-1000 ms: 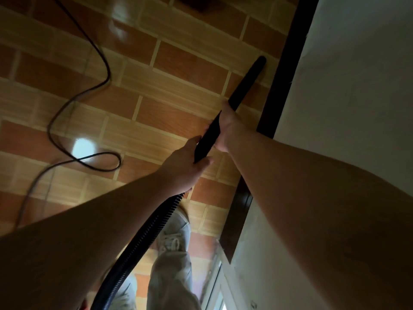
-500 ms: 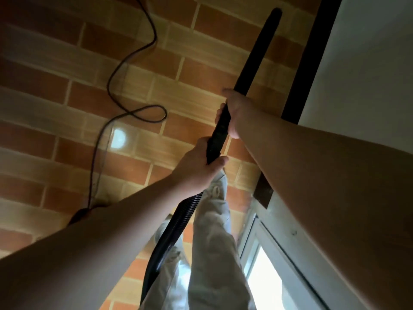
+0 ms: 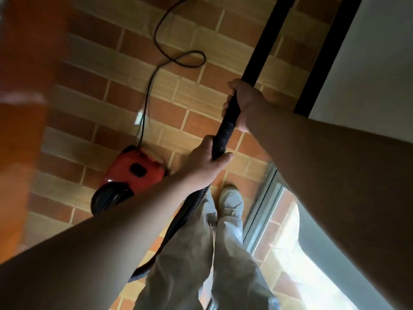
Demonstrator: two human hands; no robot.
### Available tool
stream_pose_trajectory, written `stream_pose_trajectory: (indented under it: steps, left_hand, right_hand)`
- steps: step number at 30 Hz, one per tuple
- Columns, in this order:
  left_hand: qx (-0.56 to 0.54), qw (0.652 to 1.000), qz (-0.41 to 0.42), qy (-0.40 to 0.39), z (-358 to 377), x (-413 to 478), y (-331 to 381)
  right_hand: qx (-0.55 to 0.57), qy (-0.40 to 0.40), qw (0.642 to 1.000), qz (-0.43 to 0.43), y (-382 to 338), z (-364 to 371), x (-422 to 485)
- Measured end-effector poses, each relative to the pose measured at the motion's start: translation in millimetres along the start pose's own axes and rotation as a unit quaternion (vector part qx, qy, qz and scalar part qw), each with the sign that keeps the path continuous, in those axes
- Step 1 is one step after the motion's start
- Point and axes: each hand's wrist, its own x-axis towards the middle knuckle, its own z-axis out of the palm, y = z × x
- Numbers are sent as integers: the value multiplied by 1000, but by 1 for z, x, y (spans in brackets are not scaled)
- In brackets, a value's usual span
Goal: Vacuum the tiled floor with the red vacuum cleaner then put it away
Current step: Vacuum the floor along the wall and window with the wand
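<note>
The red vacuum cleaner (image 3: 131, 171) sits on the tiled floor (image 3: 196, 92), left of my legs. Its black wand (image 3: 266, 45) runs up past the top edge, so the nozzle is hidden. My right hand (image 3: 243, 101) is shut on the wand higher up. My left hand (image 3: 207, 162) is shut on the lower end of the wand, where the ribbed black hose (image 3: 190, 209) joins and curves down behind my left arm.
A black power cord (image 3: 156, 70) loops across the tiles from the cleaner toward the top. A black skirting strip (image 3: 324, 54) and a white wall (image 3: 375, 63) border the right. A sliding door frame (image 3: 261, 211) lies at lower right. Something blurred and orange (image 3: 24, 86) fills the left edge.
The view has swung back and left, so the red cleaner body is now in sight. The wand tip has gone out of the top of the frame. Both hands keep their grip.
</note>
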Motion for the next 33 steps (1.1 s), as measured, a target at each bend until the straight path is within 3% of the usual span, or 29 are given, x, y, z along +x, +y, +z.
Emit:
stream_pose_trajectory:
  steps: [9, 18, 25, 33]
  left_hand:
    - [-6, 1000, -25, -16, 9, -83, -46]
    - [-16, 997, -70, -43, 14, -161, -99]
    - [-21, 995, -84, -52, 4, -200, -154]
    - [6, 992, -72, -106, -31, -243, -207]
  right_hand:
    - [43, -26, 999, 8, 83, -14, -56]
    - [5, -12, 1000, 7, 172, -6, -90]
    - [-19, -19, 1000, 2, 239, 20, -106]
    - [-60, 27, 997, -31, 306, 70, -131]
